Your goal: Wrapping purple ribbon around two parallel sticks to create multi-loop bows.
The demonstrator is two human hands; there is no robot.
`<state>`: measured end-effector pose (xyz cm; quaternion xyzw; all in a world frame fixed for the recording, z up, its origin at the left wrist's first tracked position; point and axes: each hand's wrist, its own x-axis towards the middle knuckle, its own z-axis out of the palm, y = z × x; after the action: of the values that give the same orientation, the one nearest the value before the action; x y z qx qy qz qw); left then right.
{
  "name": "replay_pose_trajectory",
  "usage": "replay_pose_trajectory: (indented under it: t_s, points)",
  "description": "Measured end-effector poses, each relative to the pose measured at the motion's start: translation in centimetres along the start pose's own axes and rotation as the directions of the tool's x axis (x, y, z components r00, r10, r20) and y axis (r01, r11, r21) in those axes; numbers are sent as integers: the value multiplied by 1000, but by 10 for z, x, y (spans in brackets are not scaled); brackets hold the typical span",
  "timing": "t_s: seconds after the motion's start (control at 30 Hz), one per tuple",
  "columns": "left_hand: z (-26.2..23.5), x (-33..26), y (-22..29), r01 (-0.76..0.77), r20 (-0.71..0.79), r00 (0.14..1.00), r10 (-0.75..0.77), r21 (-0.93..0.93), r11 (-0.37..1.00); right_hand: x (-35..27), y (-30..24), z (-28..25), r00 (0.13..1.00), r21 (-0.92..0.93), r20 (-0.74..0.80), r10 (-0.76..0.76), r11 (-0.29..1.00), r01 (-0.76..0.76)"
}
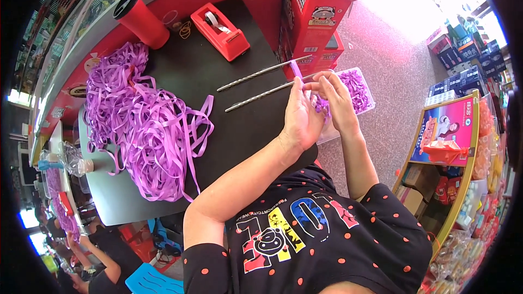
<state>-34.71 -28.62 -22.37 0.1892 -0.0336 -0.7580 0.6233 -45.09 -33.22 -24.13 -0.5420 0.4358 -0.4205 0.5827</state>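
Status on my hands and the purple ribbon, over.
Left hand, right hand close together by metal rods. Purple ribbon strip at the upper rod. Ribbon heap leftward, apart from both hands.

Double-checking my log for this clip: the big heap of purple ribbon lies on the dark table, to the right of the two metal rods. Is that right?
The side is wrong: in the head view, the heap of purple ribbon lies on the dark table, to the left of the two metal rods.
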Motion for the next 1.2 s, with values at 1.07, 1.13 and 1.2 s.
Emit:
replay_pose_trajectory:
  t_s: [1.07, 1.13, 1.2]
  points:
    - [-7, -1, -3, 1, -13, 1000, -2, -63, 998, 176, -89, 142, 897, -421, 352, 268, 901, -104]
    - [-8, 1, -5, -1, -11, 1000, 1, -63, 998, 177, -90, 143, 897, -429, 324, 300, 892, -144]
    - [-7, 2, -6, -4, -11, 1000, 3, -65, 998, 178, -91, 139, 895, -436, 297, 334, 881, -185]
